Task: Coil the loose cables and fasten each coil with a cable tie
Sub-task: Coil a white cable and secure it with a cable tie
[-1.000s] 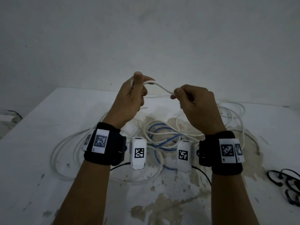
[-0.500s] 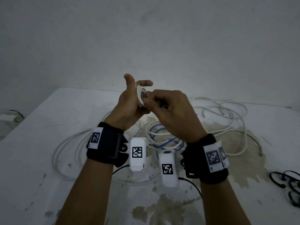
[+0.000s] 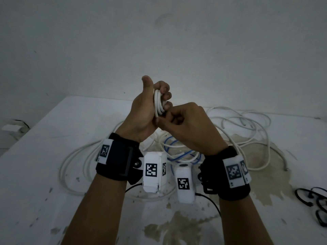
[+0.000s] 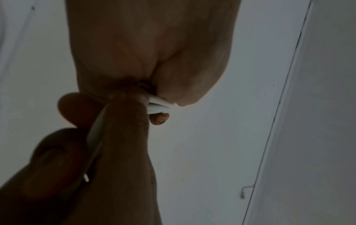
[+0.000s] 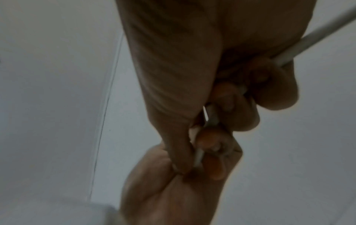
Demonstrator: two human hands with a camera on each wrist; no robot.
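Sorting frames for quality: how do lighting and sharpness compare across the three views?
Head view: dim but sharp, white cable coil readable. Left wrist view: underexposed, right hand nearly silhouetted. Right wrist view: dim, motion-blurred, left hand soft.

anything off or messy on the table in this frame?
Yes. The white tabletop carries brownish stains and chipped specks, and loose white cables sprawl tangled with a blue cable. The coil in the left hand looks tidy; the right hand pinches its strand.

Both hands up over the table (image 3: 53, 138), small coil (image 3: 158, 105) between them; loose cables (image 3: 247, 131) sprawled underneath and far right, cable ties (image 3: 316, 200) near right edge.
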